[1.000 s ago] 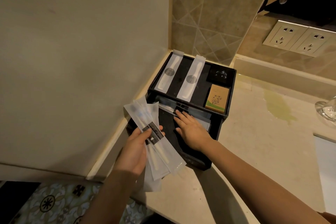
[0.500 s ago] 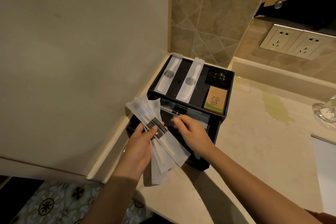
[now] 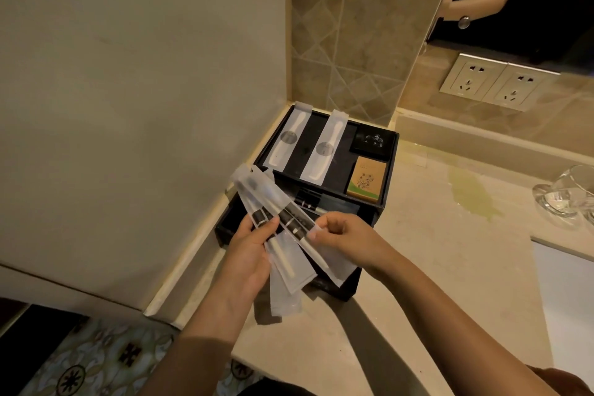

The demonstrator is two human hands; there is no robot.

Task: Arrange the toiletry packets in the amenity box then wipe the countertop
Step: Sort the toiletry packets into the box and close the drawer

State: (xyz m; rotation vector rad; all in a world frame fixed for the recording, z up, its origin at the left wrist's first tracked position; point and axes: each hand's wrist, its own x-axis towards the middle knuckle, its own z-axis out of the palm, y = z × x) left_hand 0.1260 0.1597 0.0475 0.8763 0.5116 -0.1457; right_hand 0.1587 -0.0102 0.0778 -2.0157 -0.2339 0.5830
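Beige stone countertop (image 3: 450, 251), black amenity box (image 3: 384, 202), tiled corner wall (image 3: 353, 42), yellowish stain (image 3: 472, 194)

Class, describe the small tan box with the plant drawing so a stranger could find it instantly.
Find the black amenity box in the tiled wall corner of the countertop. On its top tray, look at the front right: the tan box lies below a black square packet, the only coloured item beside two long white packets.

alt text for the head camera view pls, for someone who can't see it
Two bare hands hold a fan of clear toothbrush packets over the open drawer of a black amenity box in a countertop corner: the left hand grips the bunch, the right hand pinches one. Two white packets and a small tan box lie in the top tray.
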